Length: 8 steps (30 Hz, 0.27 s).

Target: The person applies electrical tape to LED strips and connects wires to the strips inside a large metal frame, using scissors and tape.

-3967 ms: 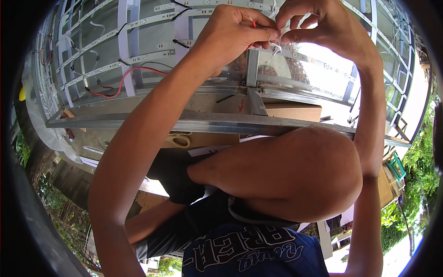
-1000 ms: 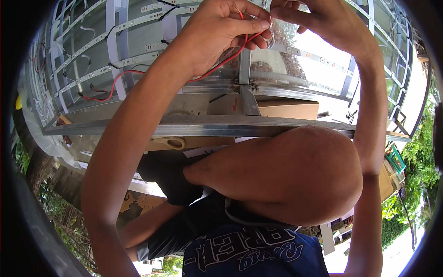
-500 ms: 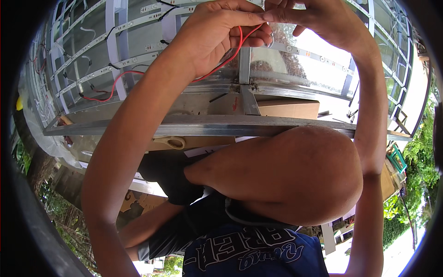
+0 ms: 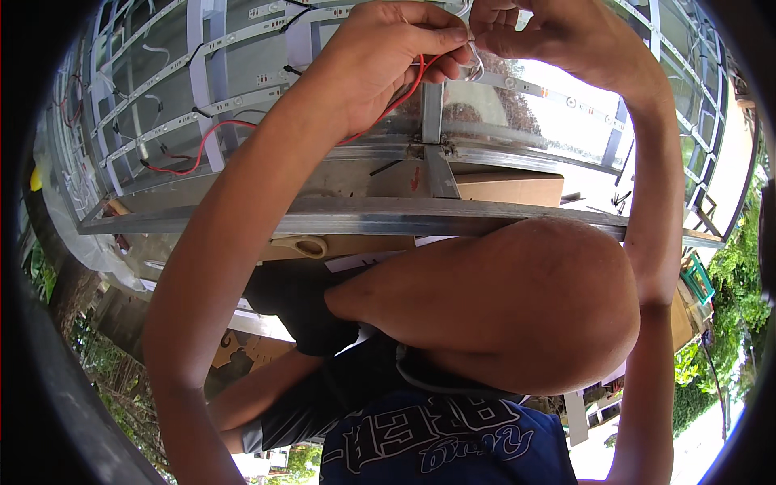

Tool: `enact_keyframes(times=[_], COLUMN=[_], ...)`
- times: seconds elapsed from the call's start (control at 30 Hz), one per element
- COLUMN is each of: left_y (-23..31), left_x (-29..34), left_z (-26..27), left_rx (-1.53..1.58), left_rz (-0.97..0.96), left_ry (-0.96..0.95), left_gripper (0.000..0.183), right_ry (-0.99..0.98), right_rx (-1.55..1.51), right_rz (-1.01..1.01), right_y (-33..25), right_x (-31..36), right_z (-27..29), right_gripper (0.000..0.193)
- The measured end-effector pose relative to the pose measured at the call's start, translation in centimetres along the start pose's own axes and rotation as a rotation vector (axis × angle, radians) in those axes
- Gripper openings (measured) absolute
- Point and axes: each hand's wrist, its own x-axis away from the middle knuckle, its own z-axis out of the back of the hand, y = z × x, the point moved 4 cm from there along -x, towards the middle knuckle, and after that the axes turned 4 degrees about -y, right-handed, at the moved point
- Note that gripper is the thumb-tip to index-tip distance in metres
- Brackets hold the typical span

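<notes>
High in the view, my left hand (image 4: pixel 388 61) pinches a red wire (image 4: pixel 419 77) together with white wire (image 4: pixel 475 69) between thumb and fingers. The red wire runs down behind my left wrist and comes out on the left, reaching the end of an LED strip (image 4: pixel 234 39). Close beside it on the right, my right hand (image 4: pixel 558 40) is closed with curled fingers, its thumb tip near the white wire. What its fingertips hold, if anything, is too small to make out.
A metal frame (image 4: pixel 356 217) crosses in front of me, with rows of LED strips on uprights beyond. Below it lie scissors (image 4: pixel 301 244) with pale handles and a cardboard box (image 4: pixel 511 187). My bent knee (image 4: pixel 558 299) is under my arms. Green foliage (image 4: pixel 695 404) shows at right.
My right thumb has drawn slightly back from my left thumb, and more white wire shows between the hands. My left hand keeps its pinch on the red wire.
</notes>
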Motion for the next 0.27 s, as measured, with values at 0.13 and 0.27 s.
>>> enact_keyframes(times=[0.13, 0.27], left_y=[-0.1, -0.2], left_x=[-0.1, -0.1], left_z=[0.2, 0.4], left_rx=[0.018, -0.030], left_rz=[-0.009, 0.024], left_ry=[-0.025, -0.026], left_gripper=[0.011, 0.010], right_ry=[-0.020, 0.024], right_rx=[-0.137, -0.199], right_rz=[0.073, 0.249], right_y=[0.7, 1.9], right_x=[-0.1, -1.0], right_z=[-0.3, -0.7], right_gripper=[0.014, 0.026])
